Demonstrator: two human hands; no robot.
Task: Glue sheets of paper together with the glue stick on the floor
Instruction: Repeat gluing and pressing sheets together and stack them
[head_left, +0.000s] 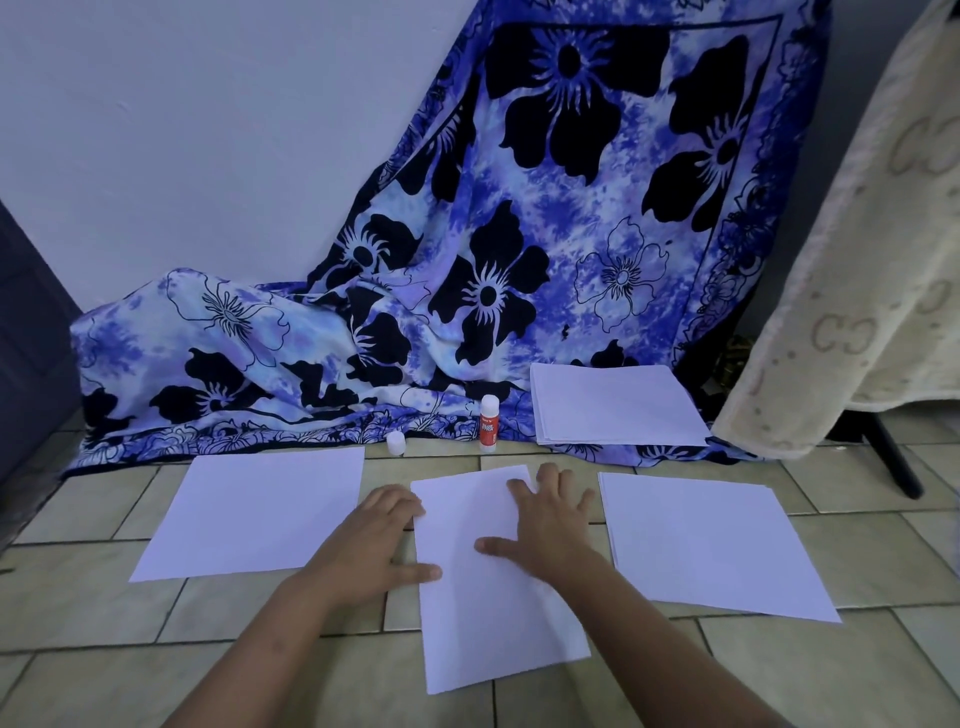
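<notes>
The sheets of paper (493, 582) are plain white. The glue stick (489, 421) is red with a white cap. The cloth (519, 249) is blue and white tie-dye with black flowers. The floor tiles (779, 670) are pale beige. The blanket (872, 249) is cream.

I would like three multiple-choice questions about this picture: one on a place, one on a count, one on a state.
1. Where does the glue stick stand?
A. on the middle sheet
B. at the edge of the blue cloth
C. in a hand

2. How many hands touch the middle sheet?
A. none
B. one
C. two

3. The glue stick's cap is:
A. on the stick
B. off, standing apart
C. held in fingers

Key: B, it stands upright by the cloth's edge; C, the left hand and right hand both press it; B, the cap stands left of the stick.
</notes>
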